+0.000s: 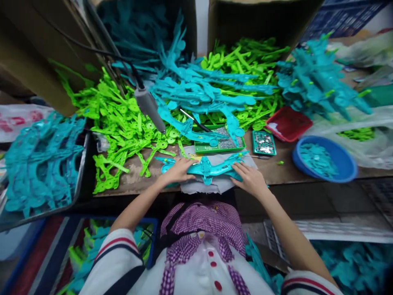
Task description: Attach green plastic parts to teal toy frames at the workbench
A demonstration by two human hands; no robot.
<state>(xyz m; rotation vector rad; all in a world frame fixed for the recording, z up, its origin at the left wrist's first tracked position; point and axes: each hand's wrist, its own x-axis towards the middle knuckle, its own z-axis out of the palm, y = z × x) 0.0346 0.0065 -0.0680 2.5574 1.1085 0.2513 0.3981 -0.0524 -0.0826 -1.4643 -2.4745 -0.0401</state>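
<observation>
A long, curved teal plastic part point(216, 167) lies crosswise in front of me, over a pale cloth point(192, 187) at the table's front edge. My left hand point(180, 171) grips it left of its middle, fingers closed over the top. Near the other end, my right hand point(250, 177) has its fingers bent over the part's edge. Just behind it sits a green tray point(199, 146) of small metal pieces, with a teal part and a dark thin tool point(198, 122) lying across it. An electric screwdriver point(149, 107) hangs tip down, back left of my hands.
Lime-green plastic parts point(123, 112) are heaped at left, and teal parts point(196, 90) behind. To the right stand a small teal tray point(263, 143), a red tray point(290, 125) and a blue bowl point(346, 164) of teal pieces. A loaded bin point(82, 174) borders the left side.
</observation>
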